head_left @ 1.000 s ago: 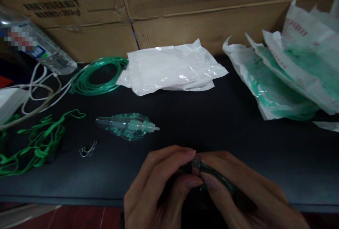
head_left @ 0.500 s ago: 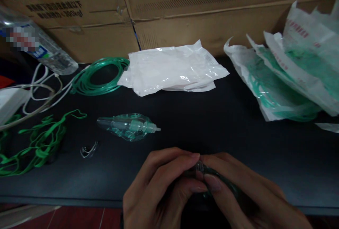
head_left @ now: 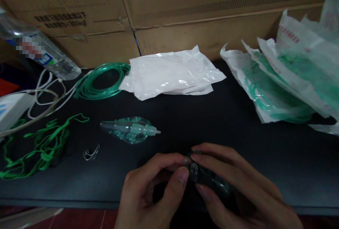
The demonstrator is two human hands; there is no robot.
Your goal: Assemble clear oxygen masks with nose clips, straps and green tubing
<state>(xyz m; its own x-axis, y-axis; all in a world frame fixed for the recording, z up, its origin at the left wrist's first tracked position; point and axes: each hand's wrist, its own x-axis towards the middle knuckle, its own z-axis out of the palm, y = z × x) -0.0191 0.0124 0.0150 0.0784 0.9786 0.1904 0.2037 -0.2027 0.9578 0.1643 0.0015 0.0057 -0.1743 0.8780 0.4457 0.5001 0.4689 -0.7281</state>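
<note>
Close to the table's front edge, both hands are on a clear, green-tinted oxygen mask point(head_left: 221, 183), much of it hidden by fingers and shadow. My right hand point(head_left: 238, 183) is closed around its body, thumb below and fingers above. My left hand point(head_left: 156, 183) pinches its left end between thumb and index finger, beside a small clear tab point(head_left: 194, 170). What else the left fingertips may hold is too small to tell. Left of the hands lies another clear green mask point(head_left: 132, 130) with a connector at its right end. Some small clear, curved pieces point(head_left: 91, 152) rest farther left.
Tangled green elastic straps point(head_left: 45, 151) lie at left. Behind them are white cables point(head_left: 38, 94), a water bottle point(head_left: 50, 54) and coiled green tubing point(head_left: 102, 82). White packets point(head_left: 172, 73) sit before cardboard boxes point(head_left: 87, 48). Bags of green tubing point(head_left: 275, 91) stand at right.
My left thumb has risen to pinch near the index fingertip, and the left fingers have drawn slightly left. My right fingers have spread over the mask, showing more of it. The view has shifted slightly.
</note>
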